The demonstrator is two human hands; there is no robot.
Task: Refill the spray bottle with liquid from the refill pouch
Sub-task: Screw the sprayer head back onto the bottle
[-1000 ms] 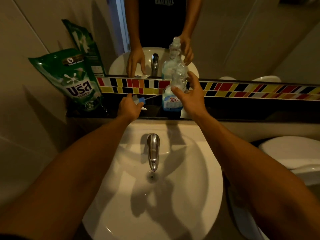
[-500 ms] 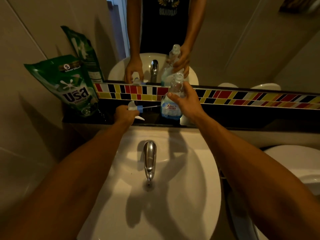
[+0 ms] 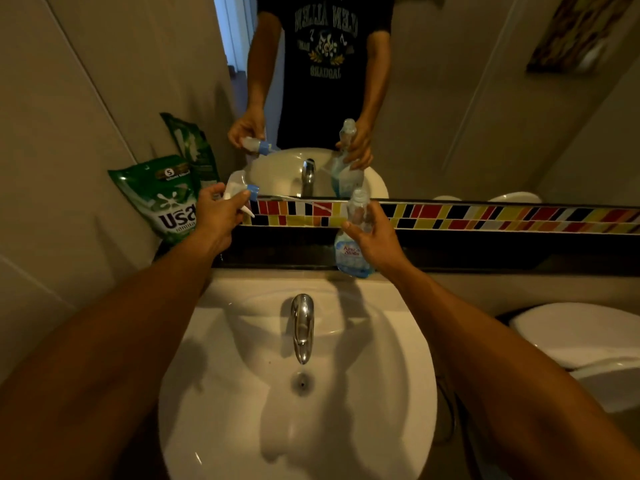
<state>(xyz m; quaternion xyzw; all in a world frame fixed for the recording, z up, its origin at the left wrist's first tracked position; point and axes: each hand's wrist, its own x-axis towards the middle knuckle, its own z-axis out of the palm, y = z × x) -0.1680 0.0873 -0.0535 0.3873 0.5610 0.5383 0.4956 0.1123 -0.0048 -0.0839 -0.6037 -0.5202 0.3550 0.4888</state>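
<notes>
The right hand was closed around the middle of the clear spray bottle, with the thumb in front and the fingers wrapped behind it. The bottle stood almost straight up, a bit tilted, and its bottom was just above the back rim of the white sink. Its top was open, with no sprayer on it, and it stuck up above the hand in front of the strip of coloured tiles. Below the hand, the bottle had a blue label and a little pale blue liquid. The left hand was shut on the sprayer top, which was off the bottle. Its white nozzle and blue collar poked out above the fingers, and its thin tube pointed right, toward the bottle, but did not touch it. The 2 hands were well apart. Just to the left of the left hand, the green refill pouch leaned against the wall on the dark ledge, and no hand touched it. The silver tap sat below and between the 2 hands. The mirror above the tiles showed both hands again
</notes>
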